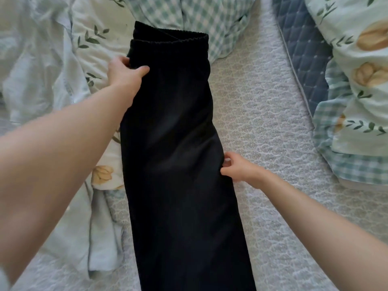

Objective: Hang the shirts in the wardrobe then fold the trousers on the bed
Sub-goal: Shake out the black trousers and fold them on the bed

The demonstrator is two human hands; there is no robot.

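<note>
While left hand [125, 74] grips the trousers [172, 133] near the waist, right hand [241, 169] pinches their edge.

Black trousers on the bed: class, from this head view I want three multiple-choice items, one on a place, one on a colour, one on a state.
1. Where does the left hand grip the trousers?
A. at the hem
B. just below the waistband
C. at mid-leg

2. What colour are the trousers?
A. grey
B. blue check
C. black

3. How do the trousers lie on the bed?
A. laid out lengthwise
B. rolled into a ball
C. folded into a small square

Answers:
1 B: its thumb lies over the cloth just under the elastic waistband.
2 C: the cloth is black all over.
3 A: they stretch from the waistband down to the bottom of the frame, with the right hand pinching their side edge.
</note>
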